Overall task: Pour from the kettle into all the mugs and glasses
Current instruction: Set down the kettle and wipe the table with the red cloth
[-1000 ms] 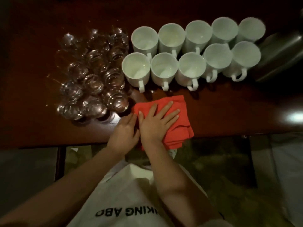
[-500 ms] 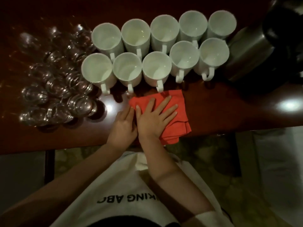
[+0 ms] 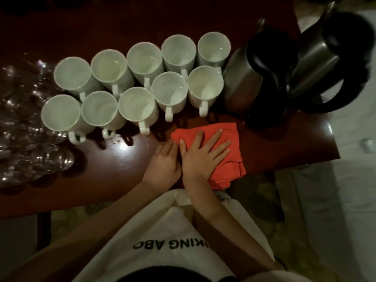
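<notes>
A: What fills the dark wooden table (image 3: 105, 171)?

B: Largest first: two steel kettles with black lids and handles at two o'clock. The near kettle (image 3: 244, 82) stands just beside the mugs; the far kettle (image 3: 317, 64) is behind it, near the table's right edge. Then ten white mugs (image 3: 134, 84) in two rows of five at eleven to twelve o'clock, handles toward the person, and a cluster of clear glasses (image 3: 30, 127) at nine o'clock, reaching the left edge of view.

A: And the hands?

B: Both at the near edge. The right hand (image 3: 203, 155) lies flat, fingers spread straight, pressing on a folded red cloth (image 3: 227, 159) that overhangs the near edge a little. The left hand (image 3: 164, 161) rests beside it, touching its left border; fingers look relaxed, holding nothing.

A: Where is the kettle from the grip?

B: Near kettle at one o'clock from the right hand, apart from it, beyond the cloth.

A: Free room?

B: Bare wood at nine o'clock from the hands, with a few droplets (image 3: 120, 142).
</notes>
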Demonstrator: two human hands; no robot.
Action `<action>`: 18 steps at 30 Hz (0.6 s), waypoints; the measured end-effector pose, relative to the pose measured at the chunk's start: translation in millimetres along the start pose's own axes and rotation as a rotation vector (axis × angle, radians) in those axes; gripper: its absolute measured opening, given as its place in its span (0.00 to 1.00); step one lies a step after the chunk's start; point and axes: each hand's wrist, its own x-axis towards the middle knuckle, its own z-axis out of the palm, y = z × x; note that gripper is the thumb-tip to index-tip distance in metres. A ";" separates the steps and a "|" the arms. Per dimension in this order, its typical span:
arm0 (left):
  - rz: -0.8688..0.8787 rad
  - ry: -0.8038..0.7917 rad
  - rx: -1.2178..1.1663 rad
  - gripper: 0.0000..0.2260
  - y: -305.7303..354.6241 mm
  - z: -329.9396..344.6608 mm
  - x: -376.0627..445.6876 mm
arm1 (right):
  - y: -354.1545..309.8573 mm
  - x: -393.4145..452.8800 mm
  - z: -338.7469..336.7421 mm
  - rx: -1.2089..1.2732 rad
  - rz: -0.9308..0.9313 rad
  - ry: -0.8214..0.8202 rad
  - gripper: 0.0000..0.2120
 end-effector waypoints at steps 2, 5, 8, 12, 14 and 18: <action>-0.003 -0.006 0.020 0.24 26.1 7.5 9.7 | 25.3 13.1 -2.7 -0.001 -0.007 0.003 0.29; 0.020 0.008 0.056 0.23 66.7 19.3 21.4 | 62.8 30.1 -7.8 -0.001 -0.008 -0.004 0.29; 0.030 -0.021 0.083 0.24 101.5 29.3 31.1 | 96.8 46.3 -14.0 0.003 -0.010 -0.012 0.28; 0.053 -0.045 0.111 0.24 141.5 45.6 42.5 | 138.8 65.4 -19.1 0.006 -0.015 0.000 0.28; 0.078 -0.041 0.125 0.23 158.4 53.4 48.8 | 157.7 74.7 -22.7 0.004 -0.009 -0.022 0.29; 0.087 -0.050 0.121 0.21 186.2 68.2 61.4 | 191.2 93.8 -27.0 -0.015 -0.010 -0.060 0.30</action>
